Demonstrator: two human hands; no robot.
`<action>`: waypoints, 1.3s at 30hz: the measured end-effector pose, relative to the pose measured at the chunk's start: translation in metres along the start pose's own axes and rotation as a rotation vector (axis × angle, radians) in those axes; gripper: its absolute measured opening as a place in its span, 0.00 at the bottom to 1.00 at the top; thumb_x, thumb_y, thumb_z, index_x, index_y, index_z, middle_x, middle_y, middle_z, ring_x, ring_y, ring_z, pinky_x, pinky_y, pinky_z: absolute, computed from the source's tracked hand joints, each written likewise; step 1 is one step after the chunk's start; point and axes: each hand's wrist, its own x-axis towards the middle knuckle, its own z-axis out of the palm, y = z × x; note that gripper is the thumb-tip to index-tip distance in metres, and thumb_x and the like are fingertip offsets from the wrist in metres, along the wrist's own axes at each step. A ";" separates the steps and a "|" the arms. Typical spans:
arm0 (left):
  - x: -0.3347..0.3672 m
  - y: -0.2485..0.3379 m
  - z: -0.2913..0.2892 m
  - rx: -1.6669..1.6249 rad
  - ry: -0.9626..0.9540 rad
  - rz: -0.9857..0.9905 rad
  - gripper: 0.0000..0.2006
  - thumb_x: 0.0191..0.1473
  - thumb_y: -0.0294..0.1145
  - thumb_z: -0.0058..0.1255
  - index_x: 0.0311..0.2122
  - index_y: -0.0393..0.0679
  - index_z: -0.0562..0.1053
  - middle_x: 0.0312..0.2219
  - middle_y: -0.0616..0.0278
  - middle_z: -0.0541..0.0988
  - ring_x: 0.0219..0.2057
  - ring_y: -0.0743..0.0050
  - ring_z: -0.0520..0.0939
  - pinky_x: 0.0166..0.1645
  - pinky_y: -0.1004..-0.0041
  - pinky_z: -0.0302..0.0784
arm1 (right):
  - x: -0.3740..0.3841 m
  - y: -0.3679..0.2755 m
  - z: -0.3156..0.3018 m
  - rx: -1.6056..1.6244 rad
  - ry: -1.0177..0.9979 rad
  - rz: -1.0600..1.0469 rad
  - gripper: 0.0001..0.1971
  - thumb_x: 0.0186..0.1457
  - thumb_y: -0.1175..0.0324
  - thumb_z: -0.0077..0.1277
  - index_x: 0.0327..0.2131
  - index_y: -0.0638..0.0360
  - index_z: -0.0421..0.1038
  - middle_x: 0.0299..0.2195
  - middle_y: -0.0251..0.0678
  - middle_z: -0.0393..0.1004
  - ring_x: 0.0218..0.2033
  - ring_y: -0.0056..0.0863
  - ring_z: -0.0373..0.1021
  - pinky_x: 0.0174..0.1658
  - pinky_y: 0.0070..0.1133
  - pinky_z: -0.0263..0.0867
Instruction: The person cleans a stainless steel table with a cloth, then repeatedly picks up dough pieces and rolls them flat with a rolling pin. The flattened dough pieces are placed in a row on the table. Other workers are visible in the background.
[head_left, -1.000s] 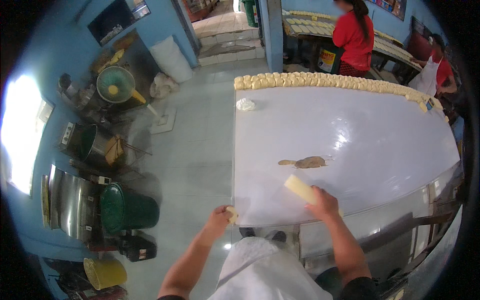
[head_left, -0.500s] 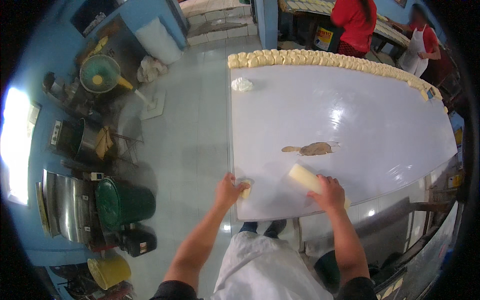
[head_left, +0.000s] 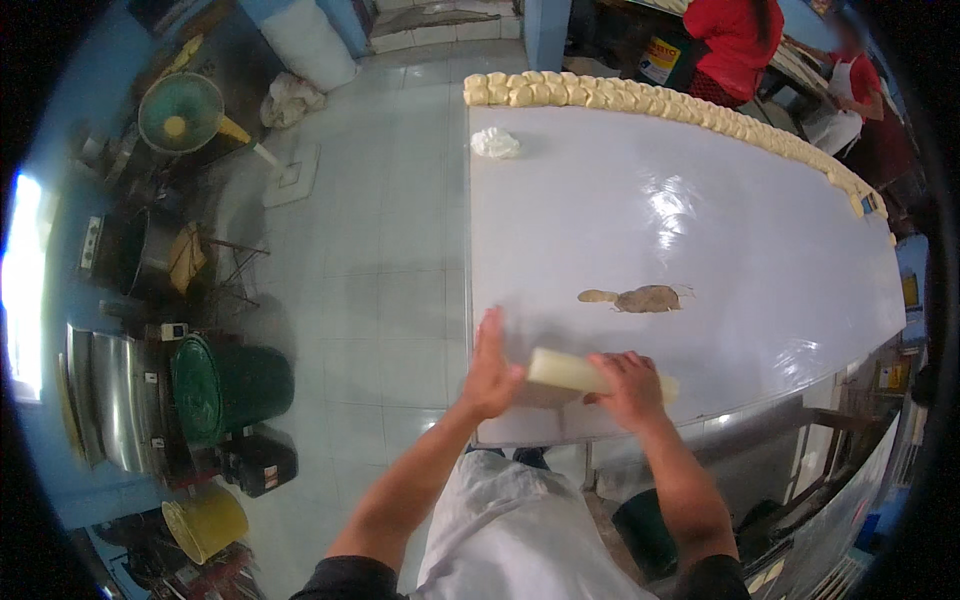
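My right hand (head_left: 630, 388) is wrapped over a thick pale rolling pin (head_left: 565, 371) near the front edge of the white-covered table (head_left: 560, 230). The pin is slightly blurred, lying crosswise with its left end close to my left hand (head_left: 490, 372). That hand is at the table's left front corner, fingers stretched away from me and thumb toward the pin's end. Whether the thumb touches the pin I cannot tell. No dough piece shows by my hands; anything under them is hidden.
Rows of pale dough pieces (head_left: 600, 98) line the table's far edge. A white powdery mound (head_left: 495, 143) sits at the far left corner. The cover has a torn brown patch (head_left: 648, 298). Two people in red work beyond. A green bin (head_left: 235, 385) stands left.
The rolling pin has swung more crosswise and moved left with my right hand. My left hand, which was on a small flat dough piece, now has its fingers stretched out; that piece is out of sight.
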 end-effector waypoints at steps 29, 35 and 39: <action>0.125 -0.018 -0.057 0.645 0.216 -0.091 0.19 0.66 0.36 0.40 0.57 0.42 0.74 0.65 0.51 0.69 0.71 0.38 0.57 0.73 0.34 0.36 | 0.165 -0.074 0.017 -0.072 0.161 0.077 0.31 0.65 0.43 0.45 0.68 0.41 0.61 0.72 0.40 0.55 0.73 0.50 0.48 0.69 0.50 0.50; 0.045 -0.004 -0.040 0.659 -0.063 -0.124 0.23 0.69 0.43 0.34 0.59 0.40 0.73 0.64 0.51 0.71 0.71 0.39 0.58 0.73 0.35 0.37 | 0.069 -0.092 0.064 -0.152 0.092 -0.007 0.28 0.65 0.44 0.45 0.60 0.47 0.71 0.64 0.38 0.68 0.68 0.47 0.59 0.62 0.47 0.58; -0.044 0.026 -0.040 0.682 -0.087 -0.117 0.24 0.69 0.42 0.35 0.60 0.40 0.72 0.65 0.52 0.69 0.71 0.38 0.57 0.73 0.35 0.38 | 0.006 -0.099 0.080 -0.026 0.162 -0.090 0.29 0.63 0.39 0.46 0.54 0.51 0.73 0.55 0.34 0.75 0.64 0.45 0.65 0.55 0.47 0.61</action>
